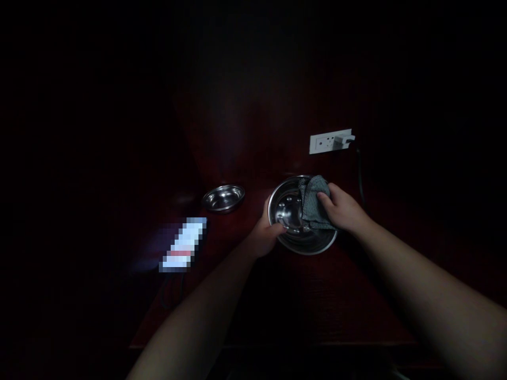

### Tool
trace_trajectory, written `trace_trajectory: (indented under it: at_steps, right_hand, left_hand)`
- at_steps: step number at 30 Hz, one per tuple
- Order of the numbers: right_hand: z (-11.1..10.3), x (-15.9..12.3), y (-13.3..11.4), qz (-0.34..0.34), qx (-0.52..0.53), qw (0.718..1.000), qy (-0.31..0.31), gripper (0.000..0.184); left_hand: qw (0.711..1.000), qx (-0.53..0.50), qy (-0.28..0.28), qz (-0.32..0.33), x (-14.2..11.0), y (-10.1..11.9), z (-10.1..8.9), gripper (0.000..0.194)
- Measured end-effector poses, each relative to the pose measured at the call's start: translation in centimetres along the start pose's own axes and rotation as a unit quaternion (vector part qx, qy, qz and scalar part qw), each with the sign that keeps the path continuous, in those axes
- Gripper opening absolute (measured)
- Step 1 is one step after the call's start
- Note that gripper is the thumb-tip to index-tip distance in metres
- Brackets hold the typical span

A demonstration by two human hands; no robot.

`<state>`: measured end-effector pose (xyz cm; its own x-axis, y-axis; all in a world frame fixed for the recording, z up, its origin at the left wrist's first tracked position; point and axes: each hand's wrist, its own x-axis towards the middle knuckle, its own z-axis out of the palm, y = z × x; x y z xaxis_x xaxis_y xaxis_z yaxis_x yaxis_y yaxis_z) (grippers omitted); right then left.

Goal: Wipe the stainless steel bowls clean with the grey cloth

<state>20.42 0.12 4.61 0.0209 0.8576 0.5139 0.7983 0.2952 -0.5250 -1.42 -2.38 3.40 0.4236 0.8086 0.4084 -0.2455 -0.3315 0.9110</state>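
A shiny metal bowl (291, 215) is tilted so that its inside faces me. My left hand (266, 236) grips its left rim, thumb over the edge and fingers behind the wall. In my right hand (340, 207) is a folded grey-green cloth (316, 203), pinched under the thumb at the bowl's right side. The cloth covers part of the inside and the right rim. Whether the bowl's underside touches the table cannot be seen.
A smaller shallow metal bowl (224, 199) sits on the dark red table (317, 295), left of my hands. Nearer lies a lit, blurred-out screen (184, 245). On the wall, a white socket (322, 142) holds a plug with a dark cord. The surroundings are very dark.
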Motion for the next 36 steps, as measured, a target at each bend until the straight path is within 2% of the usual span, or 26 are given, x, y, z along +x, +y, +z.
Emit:
trace_trajectory:
  at_steps: [4,8,12,17,23,29,36]
  right_hand:
    - [0.1,0.0,-0.4,0.012,0.009,1.000,0.000,0.020]
    - [0.2,0.1,-0.6,0.038,0.011,0.999,0.016,0.021]
    - [0.4,0.1,-0.6,0.076,0.031,0.996,0.033,0.023]
    - [0.9,0.0,-0.6,0.073,0.053,0.996,0.022,0.024]
    - [1.2,-0.1,-0.5,0.074,0.060,0.995,0.010,0.024]
    - [1.2,-0.1,-0.2,0.064,0.052,0.997,0.007,0.024]
    - [0.9,-0.1,-0.5,0.069,0.024,0.997,-0.001,0.022]
  left_hand:
    - [0.999,0.026,0.028,0.013,-0.4,-0.3,0.5,0.079]
    - [0.993,0.054,0.084,0.070,-0.7,-0.6,1.3,0.080]
    - [0.989,0.048,0.102,0.096,-0.5,-0.4,1.7,0.082]
    - [0.992,0.041,0.104,0.059,-0.3,-0.3,1.8,0.080]
    - [0.993,0.024,0.108,0.051,-0.1,-0.8,1.4,0.078]
    - [0.995,0.022,0.079,0.048,0.1,-0.9,1.1,0.087]
    - [0.998,0.004,0.054,0.037,0.2,-0.8,0.7,0.088]
